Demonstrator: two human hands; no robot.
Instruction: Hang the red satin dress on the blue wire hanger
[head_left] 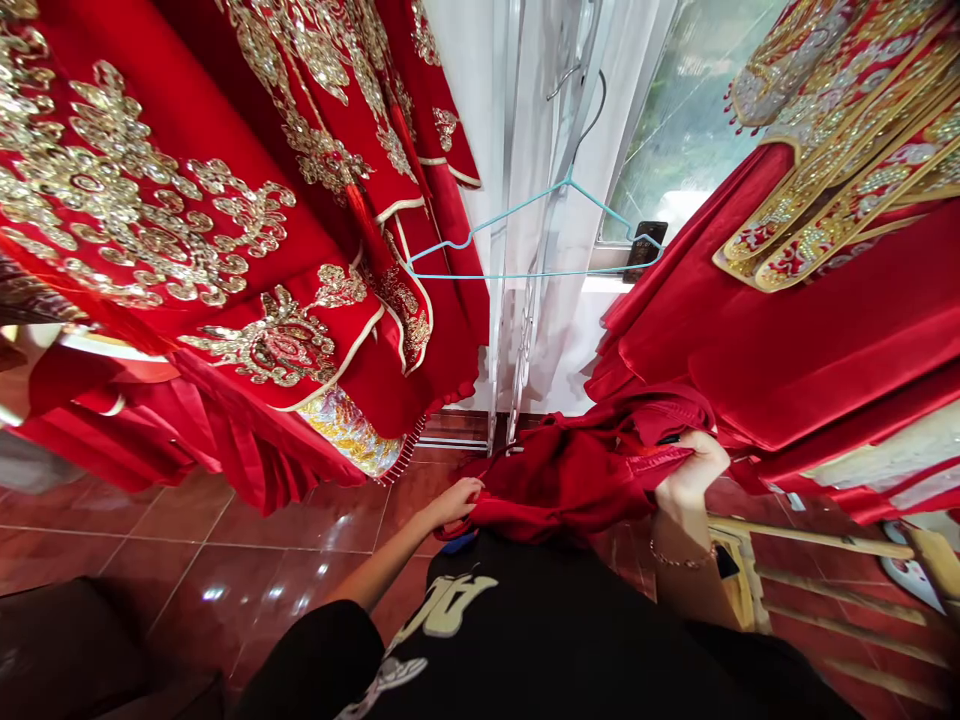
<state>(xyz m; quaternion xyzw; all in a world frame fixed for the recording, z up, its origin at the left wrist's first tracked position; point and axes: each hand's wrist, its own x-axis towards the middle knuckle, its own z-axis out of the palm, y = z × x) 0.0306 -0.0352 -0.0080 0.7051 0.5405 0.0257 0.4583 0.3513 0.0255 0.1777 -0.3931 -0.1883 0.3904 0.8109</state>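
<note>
In the head view, the left hand [454, 500] and right hand [694, 470] stand well apart, both clamped on a red satin garment [585, 470] held above a tiled floor [300, 525], facing a blue hanger [525, 274] between gold-embroidered red gowns [225, 300]

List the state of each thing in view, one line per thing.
red satin garment: bunched, held between both hands
left hand: closed on the garment's edge
right hand: gripping a fold of the garment
light blue wire hanger: hanging, empty
phone: propped upright on the windowsill, screen lit
gold-embroidered red robe: hanging, spread out
</note>
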